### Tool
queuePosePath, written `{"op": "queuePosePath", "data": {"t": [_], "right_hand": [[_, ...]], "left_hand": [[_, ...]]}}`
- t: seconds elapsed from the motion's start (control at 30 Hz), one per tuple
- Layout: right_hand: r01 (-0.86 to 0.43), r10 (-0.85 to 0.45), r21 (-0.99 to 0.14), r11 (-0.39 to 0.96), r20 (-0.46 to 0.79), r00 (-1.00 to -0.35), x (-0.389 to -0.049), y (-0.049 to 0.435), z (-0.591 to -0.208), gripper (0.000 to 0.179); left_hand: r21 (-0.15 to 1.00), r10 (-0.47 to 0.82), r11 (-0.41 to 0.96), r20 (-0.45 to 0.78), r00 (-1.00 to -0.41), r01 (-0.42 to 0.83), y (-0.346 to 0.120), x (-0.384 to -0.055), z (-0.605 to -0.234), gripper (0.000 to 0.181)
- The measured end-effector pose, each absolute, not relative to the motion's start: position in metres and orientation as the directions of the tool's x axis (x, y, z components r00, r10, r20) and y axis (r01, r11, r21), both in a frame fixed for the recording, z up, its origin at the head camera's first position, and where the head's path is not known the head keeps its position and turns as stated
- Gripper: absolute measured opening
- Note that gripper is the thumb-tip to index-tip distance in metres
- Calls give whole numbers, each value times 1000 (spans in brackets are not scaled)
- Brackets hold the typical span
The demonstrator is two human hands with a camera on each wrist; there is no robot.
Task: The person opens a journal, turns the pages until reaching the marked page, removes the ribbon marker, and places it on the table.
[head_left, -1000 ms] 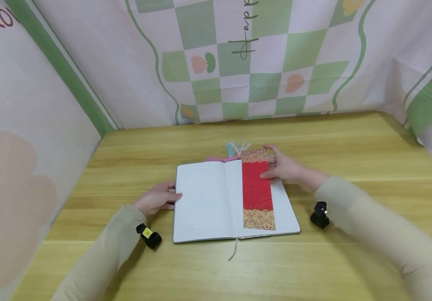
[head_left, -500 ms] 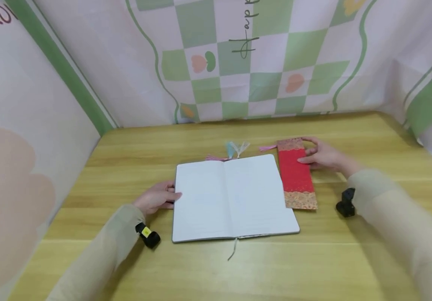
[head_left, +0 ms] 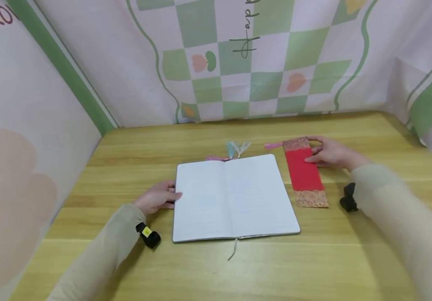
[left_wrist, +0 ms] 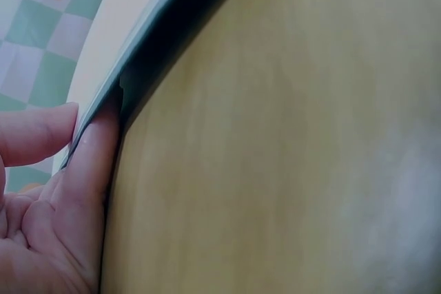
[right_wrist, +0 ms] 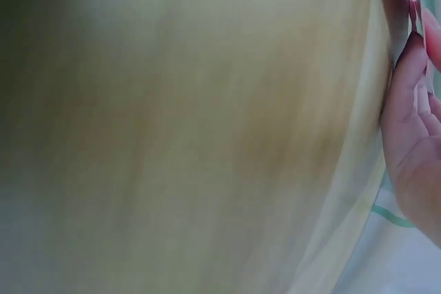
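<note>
An open notebook [head_left: 200, 200] with blank-looking white pages lies mid-table in the head view. My left hand [head_left: 157, 197] pinches its left edge, thumb on the page; in the left wrist view a finger [left_wrist: 93, 149] goes under the dark cover. To the notebook's right is a red bookmark [head_left: 303, 169] with tan patterned ends and a pink tassel [head_left: 273, 146] at its top left. My right hand [head_left: 330, 154] pinches the bookmark's right edge near the top, thumb on its face. In the right wrist view that hand [right_wrist: 413, 135] shows only at the right edge.
White, light-blue and pink tassels [head_left: 240, 149] stick out past the notebook's top edge. A grey ribbon [head_left: 233, 250] hangs from its bottom. A patterned cloth [head_left: 238, 83] stands behind the wooden table [head_left: 208, 276]. A black wrist camera [head_left: 149, 236] sits at the left sleeve.
My right hand has carried the red bookmark off the right page, rightward and slightly away, onto the table side. The left hand has stayed at the notebook's left edge.
</note>
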State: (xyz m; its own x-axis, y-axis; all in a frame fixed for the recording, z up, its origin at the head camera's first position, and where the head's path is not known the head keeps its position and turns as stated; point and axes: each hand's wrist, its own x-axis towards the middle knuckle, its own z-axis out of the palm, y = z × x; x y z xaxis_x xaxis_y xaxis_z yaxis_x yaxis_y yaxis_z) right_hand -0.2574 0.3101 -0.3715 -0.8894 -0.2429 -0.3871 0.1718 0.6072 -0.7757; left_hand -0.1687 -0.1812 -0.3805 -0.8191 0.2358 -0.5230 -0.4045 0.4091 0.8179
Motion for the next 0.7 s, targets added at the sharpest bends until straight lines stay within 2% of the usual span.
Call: {"op": "queuePosePath", "data": {"t": [0.3, 0.7], "right_hand": [[92, -234, -722, 686, -338, -912, -264, 293, -370, 84], [-38, -183, -523, 851, -228, -956, -259, 276, -358, 79]], "left_hand": [[816, 236, 416, -522, -819, -400, -184, -168, -382, 41], [819, 228, 412, -517, -825, -399, -181, -167, -380, 42]]}}
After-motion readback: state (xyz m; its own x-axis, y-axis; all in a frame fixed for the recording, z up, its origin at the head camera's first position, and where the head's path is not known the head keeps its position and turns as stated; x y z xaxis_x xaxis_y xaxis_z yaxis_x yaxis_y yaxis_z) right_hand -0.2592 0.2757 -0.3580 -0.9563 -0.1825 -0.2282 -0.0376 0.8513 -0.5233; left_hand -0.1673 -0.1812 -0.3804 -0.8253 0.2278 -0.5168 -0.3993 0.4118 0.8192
